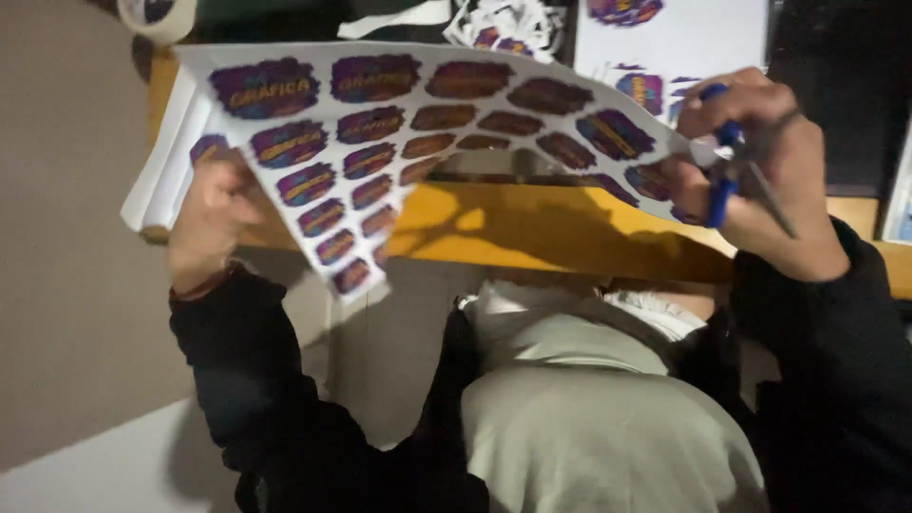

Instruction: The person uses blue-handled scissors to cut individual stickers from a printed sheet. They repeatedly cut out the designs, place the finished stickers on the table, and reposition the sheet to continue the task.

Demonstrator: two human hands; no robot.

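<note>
At the bottom of the frame is the person's own body, in a pale grey top (608, 418) with black sleeves (256, 380) running up on both sides.

Higher up on the left of the frame, the left hand (207, 220) is closed on the left edge of a big sticker sheet (399, 114). Its thumb side is partly hidden behind the paper, so how tightly it pinches is hard to see.

On the right of the frame, the right hand (760, 180) is clamped on a pair of scissors (731, 166) with blue handles. The fingers go through the loops. The grey blades point down and to the right, away from the paper. The blades look close together, but the picture is blurry there.

The sheet hangs in the air between the two hands. Its long side runs left to right across the frame, and it curls like a wave. Its right end comes up to the scissors hand. So the scissors meet the sheet from the right, and the left hand holds the far end steady.

The sheet is white with rows of purple blob stickers with orange lettering.

Under the sheet is a yellow wooden table (532, 233). Farther back, at the top right, lies another white sheet (684, 38) with a few of the same purple stickers. Top middle has cut scraps (499, 28). A tape roll (157, 14) sits at the top left.
</note>
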